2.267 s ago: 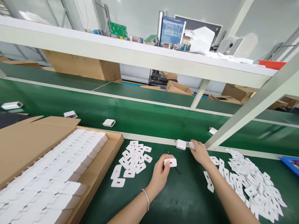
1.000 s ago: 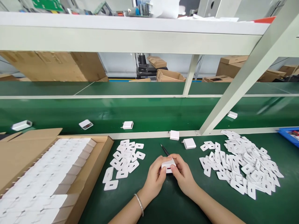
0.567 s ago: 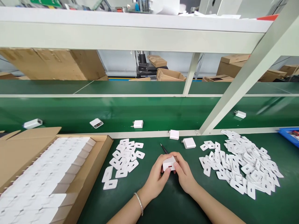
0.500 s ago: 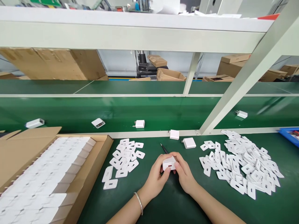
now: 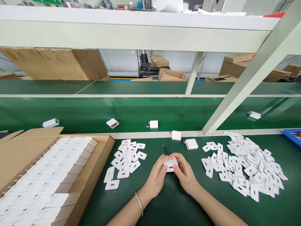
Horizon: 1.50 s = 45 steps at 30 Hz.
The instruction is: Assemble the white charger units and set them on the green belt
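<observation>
White USB charger (image 5: pixel 171 162) sits at the centre of the near work, held just above the surface (image 5: pixel 178 201), slotted end toward the wearer. The fingers of the left hand (image 5: pixel 156 175) and right hand (image 5: pixel 186 175) pinch it from both sides, thumbs on the slotted end. The step in hand looks like pressing or squaring that end; the next move seems to call for even thumb pressure without tilting. From the charger, a slim dark tool (image 5: pixel 166 149) pokes out near twelve o'clock. Slotted white plates lie in a small pile (image 5: pixel 127 159) at nine and a larger pile (image 5: pixel 249 169) at three, with an open carton (image 5: pixel 97 169) of white casings (image 5: pixel 47 182) beyond the small one. Two pronged chargers (image 5: pixel 191 144) rest around one, a blue tray (image 5: pixel 291 137) toward three. Farther off, a green conveyor (image 5: pixel 183 110) carries more chargers (image 5: pixel 154 124) between ten and two; a white shelf (image 5: pixel 131 36) crosses at twelve, cardboard boxes (image 5: pixel 63 64) behind.
</observation>
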{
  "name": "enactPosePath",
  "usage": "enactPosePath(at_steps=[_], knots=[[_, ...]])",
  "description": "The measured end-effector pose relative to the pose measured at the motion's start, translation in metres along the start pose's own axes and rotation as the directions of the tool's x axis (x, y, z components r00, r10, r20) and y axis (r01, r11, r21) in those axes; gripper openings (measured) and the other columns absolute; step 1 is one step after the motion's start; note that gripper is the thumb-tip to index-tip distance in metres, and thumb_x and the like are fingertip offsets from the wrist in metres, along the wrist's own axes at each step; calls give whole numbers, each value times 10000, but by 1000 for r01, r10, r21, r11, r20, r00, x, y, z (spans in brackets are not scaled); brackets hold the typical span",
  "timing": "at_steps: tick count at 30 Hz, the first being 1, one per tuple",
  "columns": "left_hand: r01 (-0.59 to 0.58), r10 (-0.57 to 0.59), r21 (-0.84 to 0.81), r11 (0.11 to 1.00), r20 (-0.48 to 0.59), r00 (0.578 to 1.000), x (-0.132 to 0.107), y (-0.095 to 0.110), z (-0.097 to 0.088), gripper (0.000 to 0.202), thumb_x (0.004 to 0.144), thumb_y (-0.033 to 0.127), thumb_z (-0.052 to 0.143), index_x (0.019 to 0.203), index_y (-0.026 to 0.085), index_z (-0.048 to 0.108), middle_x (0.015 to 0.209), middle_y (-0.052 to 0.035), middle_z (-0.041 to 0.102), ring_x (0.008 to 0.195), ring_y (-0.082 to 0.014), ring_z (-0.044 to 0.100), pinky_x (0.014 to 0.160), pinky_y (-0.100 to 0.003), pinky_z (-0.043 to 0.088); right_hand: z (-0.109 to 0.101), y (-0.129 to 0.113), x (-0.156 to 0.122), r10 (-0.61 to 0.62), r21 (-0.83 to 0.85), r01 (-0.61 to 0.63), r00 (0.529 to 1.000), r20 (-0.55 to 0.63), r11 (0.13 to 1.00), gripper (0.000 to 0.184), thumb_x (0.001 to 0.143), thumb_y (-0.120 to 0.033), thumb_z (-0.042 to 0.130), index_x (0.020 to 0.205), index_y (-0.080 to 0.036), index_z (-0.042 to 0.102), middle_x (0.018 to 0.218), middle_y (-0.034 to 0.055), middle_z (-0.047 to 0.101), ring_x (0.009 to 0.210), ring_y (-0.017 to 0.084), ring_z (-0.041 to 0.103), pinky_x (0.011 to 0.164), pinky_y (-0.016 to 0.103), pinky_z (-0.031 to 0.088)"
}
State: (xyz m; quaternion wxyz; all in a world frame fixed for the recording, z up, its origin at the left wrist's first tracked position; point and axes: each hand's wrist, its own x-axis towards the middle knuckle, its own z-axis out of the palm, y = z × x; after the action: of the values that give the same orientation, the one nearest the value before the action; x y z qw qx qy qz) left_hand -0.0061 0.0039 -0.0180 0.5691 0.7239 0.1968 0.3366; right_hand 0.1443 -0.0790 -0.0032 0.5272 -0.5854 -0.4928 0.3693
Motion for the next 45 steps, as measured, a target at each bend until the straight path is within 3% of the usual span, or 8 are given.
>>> enactPosePath(at_steps=[4, 11, 14, 22, 26, 32, 41, 45], knots=[[-4, 4, 16, 1000, -35, 999, 2, -1, 3, 408, 1101, 468, 393, 1288, 230, 665, 1124, -84, 677, 1062, -244, 626, 927, -362, 501, 0, 1, 1, -5, 20, 5, 1000, 4, 1000, 400, 1040, -599, 465, 1211, -257, 582, 843, -6, 613, 694, 165, 528, 654, 301, 445], [-24, 26, 45, 999, -65, 998, 2, -1, 5, 407, 1091, 482, 404, 1206, 211, 686, 1014, -69, 677, 959, -232, 639, 827, -330, 494, 3, 2, -1, 41, 9, -41, 999, -7, 999, 436, 1019, -621, 498, 1201, -236, 594, 859, 12, 645, 705, 171, 562, 655, 305, 463], [-34, 37, 41, 999, -67, 997, 2, 0, 4, 409, 1088, 489, 407, 1196, 207, 683, 1048, -77, 689, 967, -234, 644, 834, -330, 498, 4, 4, -1, 38, -3, -38, 999, -21, 999, 430, 1019, -621, 494, 1193, -241, 594, 873, 19, 661, 723, 180, 582, 668, 311, 473], [64, -65, -33, 997, -17, 998, 5, 3, 3, 434, 1108, 487, 327, 1274, 211, 619, 1167, -89, 671, 1023, -229, 652, 900, -350, 518, 3, 2, 3, 48, 17, -47, 997, -57, 999, 440, 1048, -624, 411, 1136, -239, 606, 805, -5, 610, 663, 162, 562, 659, 309, 479], [70, -70, -45, 997, 4, 998, 5, 4, 4, 400, 1093, 503, 385, 1277, 222, 603, 1173, -84, 660, 1002, -225, 659, 872, -347, 537, 3, 1, 2, 30, 4, -30, 998, -50, 1000, 458, 1058, -629, 371, 1148, -242, 600, 824, 2, 623, 671, 165, 565, 660, 311, 479], [86, -85, -13, 996, 10, 996, 5, 5, 5, 368, 1095, 474, 391, 1281, 231, 595, 1214, -89, 653, 1072, -236, 641, 925, -364, 521, 2, 4, 3, 29, -22, -29, 999, -32, 999, 417, 1035, -615, 460, 1174, -243, 588, 838, 0, 626, 675, 160, 555, 642, 297, 471], [-18, 20, 60, 998, -25, 999, 3, -4, 3, 362, 1072, 482, 462, 1225, 225, 667, 1065, -79, 658, 949, -231, 624, 806, -336, 493, 2, 3, 0, 46, -43, -46, 999, 4, 998, 397, 1019, -601, 491, 1193, -255, 578, 868, 13, 640, 749, 189, 610, 679, 313, 509], [25, -25, 6, 1000, 0, 1000, 4, -1, 2, 380, 1085, 488, 433, 1297, 242, 629, 1175, -88, 658, 1055, -244, 625, 894, -359, 501, 0, 1, 2, 45, -24, -45, 999, -2, 999, 413, 1015, -613, 506, 1218, -260, 580, 898, 21, 644, 742, 183, 593, 681, 317, 514]])
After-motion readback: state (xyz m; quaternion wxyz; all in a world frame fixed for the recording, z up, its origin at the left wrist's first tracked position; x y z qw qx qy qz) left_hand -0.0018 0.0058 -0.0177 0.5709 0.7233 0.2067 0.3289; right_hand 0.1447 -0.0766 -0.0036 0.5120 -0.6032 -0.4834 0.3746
